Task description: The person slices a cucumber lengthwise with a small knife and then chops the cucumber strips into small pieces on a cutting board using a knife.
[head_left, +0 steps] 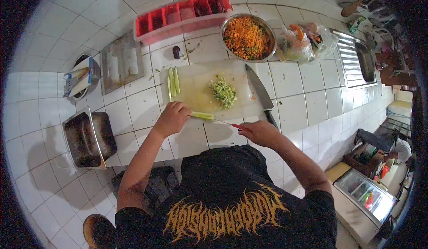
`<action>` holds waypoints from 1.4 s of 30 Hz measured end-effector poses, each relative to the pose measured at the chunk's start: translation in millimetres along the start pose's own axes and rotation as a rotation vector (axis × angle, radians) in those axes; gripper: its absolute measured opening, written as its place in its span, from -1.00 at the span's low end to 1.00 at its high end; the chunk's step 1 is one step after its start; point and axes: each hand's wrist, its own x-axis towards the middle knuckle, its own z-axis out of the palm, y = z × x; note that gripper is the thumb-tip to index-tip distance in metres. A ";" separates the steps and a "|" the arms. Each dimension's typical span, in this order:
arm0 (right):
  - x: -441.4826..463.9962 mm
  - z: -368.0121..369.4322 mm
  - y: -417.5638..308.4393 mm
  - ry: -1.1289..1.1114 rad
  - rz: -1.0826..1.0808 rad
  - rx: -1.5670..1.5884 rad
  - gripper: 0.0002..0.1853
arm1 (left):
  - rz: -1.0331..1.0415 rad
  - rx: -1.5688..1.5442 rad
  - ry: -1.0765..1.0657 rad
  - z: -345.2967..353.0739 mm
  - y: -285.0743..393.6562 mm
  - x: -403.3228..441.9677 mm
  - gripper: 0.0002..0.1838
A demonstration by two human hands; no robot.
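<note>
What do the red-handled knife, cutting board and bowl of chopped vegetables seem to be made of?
Red-handled knife: handle probably plastic, bright solid red; blade too thin to judge. Cutting board: likely plastic, pale and smooth, without wood grain. Bowl: seemingly stainless steel, silvery with a shiny rim.

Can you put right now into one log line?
left hand: holding green stick | right hand: holding red-handled knife | cutting board: chopped green heap | big knife: unheld

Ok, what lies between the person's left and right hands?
The head view shows a pale green strip at the left hand, then the red-handled knife in the right hand, blade toward the strip.
</note>
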 end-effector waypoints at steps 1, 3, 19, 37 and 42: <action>-1.5 1.4 3.0 0.019 0.003 0.036 -0.52 | -0.071 -0.064 0.003 1.6 1.7 0.6 -0.77; -4.0 6.8 6.2 0.057 0.110 0.209 -0.51 | -0.157 -0.106 0.027 -1.8 2.6 -0.2 -0.76; 122.8 65.6 -73.4 0.516 0.022 0.537 -0.58 | -0.879 -0.761 0.412 39.9 65.2 -36.0 -0.75; 153.8 91.4 -60.5 0.686 0.012 0.409 -0.59 | -1.020 -0.750 0.625 15.6 58.8 -3.2 -0.73; 142.1 81.5 -66.8 0.681 0.013 0.378 -0.58 | -0.936 -0.425 0.714 9.5 28.2 29.7 -0.73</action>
